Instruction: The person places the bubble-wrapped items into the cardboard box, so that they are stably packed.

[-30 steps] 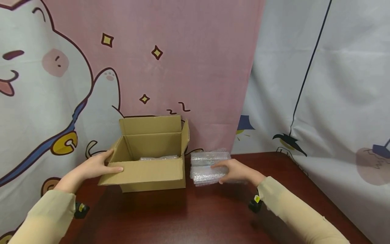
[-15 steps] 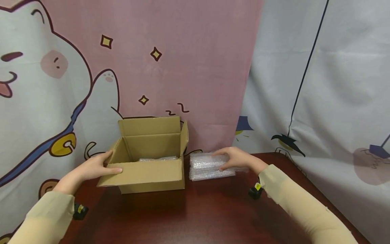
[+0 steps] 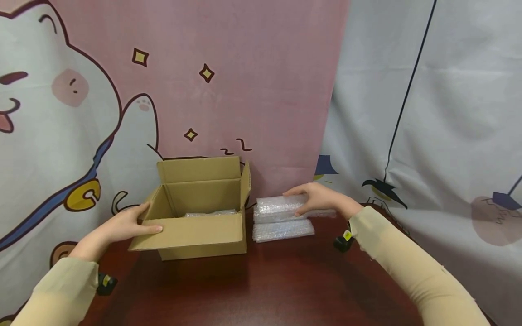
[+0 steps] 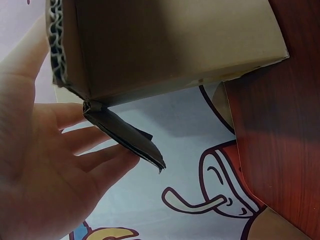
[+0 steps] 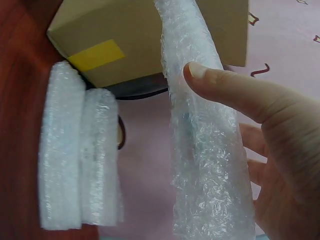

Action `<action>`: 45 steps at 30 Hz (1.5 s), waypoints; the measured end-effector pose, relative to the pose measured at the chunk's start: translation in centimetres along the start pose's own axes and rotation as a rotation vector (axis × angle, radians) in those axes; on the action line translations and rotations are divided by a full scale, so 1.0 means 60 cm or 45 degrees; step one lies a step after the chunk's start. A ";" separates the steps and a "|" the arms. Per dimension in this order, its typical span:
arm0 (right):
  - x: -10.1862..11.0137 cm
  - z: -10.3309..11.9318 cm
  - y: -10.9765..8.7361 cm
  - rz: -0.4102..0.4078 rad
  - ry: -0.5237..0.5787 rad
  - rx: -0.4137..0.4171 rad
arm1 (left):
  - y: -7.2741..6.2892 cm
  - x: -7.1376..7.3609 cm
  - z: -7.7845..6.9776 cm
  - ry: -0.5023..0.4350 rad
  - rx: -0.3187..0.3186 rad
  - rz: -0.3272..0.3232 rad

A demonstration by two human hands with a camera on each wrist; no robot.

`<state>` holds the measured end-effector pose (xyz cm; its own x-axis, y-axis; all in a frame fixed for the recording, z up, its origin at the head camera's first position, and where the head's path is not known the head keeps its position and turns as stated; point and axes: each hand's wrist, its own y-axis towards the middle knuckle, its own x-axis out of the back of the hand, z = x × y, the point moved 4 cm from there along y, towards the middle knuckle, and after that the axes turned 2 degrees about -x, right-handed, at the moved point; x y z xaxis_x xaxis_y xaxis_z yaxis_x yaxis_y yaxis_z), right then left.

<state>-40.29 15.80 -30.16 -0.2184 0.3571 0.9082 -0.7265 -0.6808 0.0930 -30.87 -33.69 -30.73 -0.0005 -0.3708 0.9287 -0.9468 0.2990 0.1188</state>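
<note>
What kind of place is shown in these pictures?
Probably a small packing spot set up indoors, not a warehouse. An open cardboard box stands on a dark wooden table, bubble-wrap packets are stacked beside it, and cartoon-printed curtains hang right behind as a backdrop.

From my remote seat, the cardboard box point(image 3: 200, 213) hid most of the bubble wrap inside it point(image 3: 210, 212); I could not tell what it was. At six o'clock both sleeves were cut off. The left hand point(image 4: 45, 165) ran off the wrist view's nine o'clock edge.
</note>
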 end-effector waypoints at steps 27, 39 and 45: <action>0.168 0.080 0.032 -0.082 -0.111 -0.052 | -0.001 0.002 0.001 0.046 0.029 0.022; 0.195 0.124 0.060 -0.126 -0.110 -0.040 | -0.002 0.004 -0.005 0.056 0.034 0.025; 0.188 0.143 0.081 -0.122 -0.116 -0.026 | -0.002 0.004 -0.008 0.049 0.022 0.015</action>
<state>-40.69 11.03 -15.97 -0.0875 0.3597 0.9289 -0.7545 -0.6329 0.1740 -30.58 -33.38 -30.37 0.0006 -0.3333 0.9428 -0.9522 0.2877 0.1023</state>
